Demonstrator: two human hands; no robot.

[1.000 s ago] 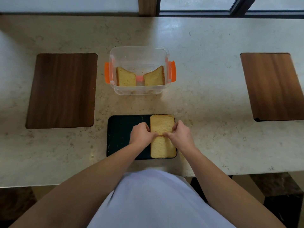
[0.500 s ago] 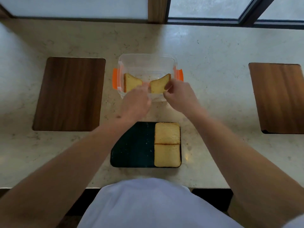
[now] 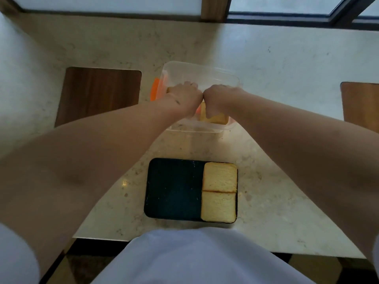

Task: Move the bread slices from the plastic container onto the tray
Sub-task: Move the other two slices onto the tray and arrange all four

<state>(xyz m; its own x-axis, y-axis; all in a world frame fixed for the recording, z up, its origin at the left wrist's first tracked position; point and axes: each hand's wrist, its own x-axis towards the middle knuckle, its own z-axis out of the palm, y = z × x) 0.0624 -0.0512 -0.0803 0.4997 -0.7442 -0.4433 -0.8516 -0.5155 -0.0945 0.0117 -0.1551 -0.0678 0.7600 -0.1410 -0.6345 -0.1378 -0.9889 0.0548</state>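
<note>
Both arms stretch forward across the counter (image 3: 287, 64), bare forearms converging toward the middle. The left hand (image 3: 183, 97) and the right hand (image 3: 220, 101) sit knuckle to knuckle inside the clear plastic container (image 3: 203, 73), both curled downward with fingers tucked out of sight. The right hand closes over a bread slice (image 3: 215, 118) that peeks out pale yellow below the palm, tilted against the near wall of the container. The left hand is bunched too, with just a sliver of crust showing at its left edge, so it looks to be pinching a second slice, though the hand hides most of it. An orange latch (image 3: 155, 92) shows on the container's left side.

Nearer the body lies the dark tray (image 3: 174, 187), and on its right half two bread slices rest flat: the far slice (image 3: 220, 177) and the near slice (image 3: 218, 206), edges touching, golden crumb with darker crust where they meet. The tray's left half is bare. A wooden board (image 3: 98, 95) lies at left, another board (image 3: 361, 103) at the right edge.
</note>
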